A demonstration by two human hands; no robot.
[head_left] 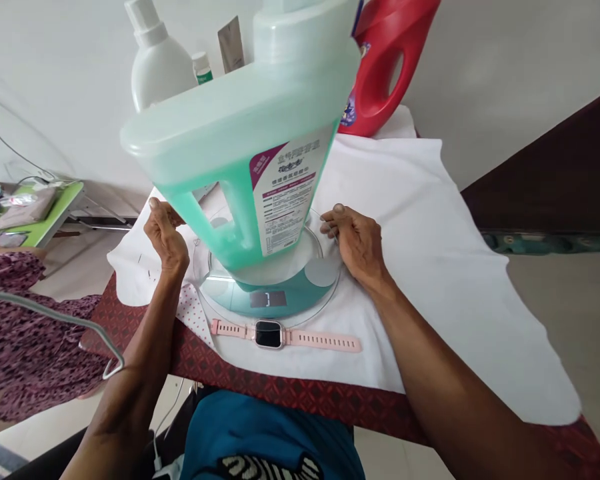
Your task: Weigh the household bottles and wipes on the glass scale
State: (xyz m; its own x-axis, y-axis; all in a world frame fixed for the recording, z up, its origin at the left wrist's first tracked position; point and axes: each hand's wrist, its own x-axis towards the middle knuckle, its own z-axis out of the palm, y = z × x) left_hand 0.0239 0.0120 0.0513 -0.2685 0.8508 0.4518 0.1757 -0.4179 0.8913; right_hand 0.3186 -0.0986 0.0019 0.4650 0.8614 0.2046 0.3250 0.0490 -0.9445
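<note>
A large plastic jug (230,220) of green liquid stands on a round glass scale (220,303) with a small display. My left hand (166,233) is beside the jug's left side, thumb raised and fingers curling inward; the jug hides some fingertips. On the opposite side, my right hand (357,240) has its thumb and bent fingers at the scale's glass rim, close to the jug but apart from it. A pink-strapped smartwatch (269,335) lies flat just in front of the scale, its screen dark.
White cloth (430,280) covers much of the dark red patterned table (280,390). Behind the jug are a white bottle (160,70), a small vial (202,68), a tube (231,47) and a red detergent bottle (385,80). A person in patterned clothing (40,333) is at left, near a green table (45,223).
</note>
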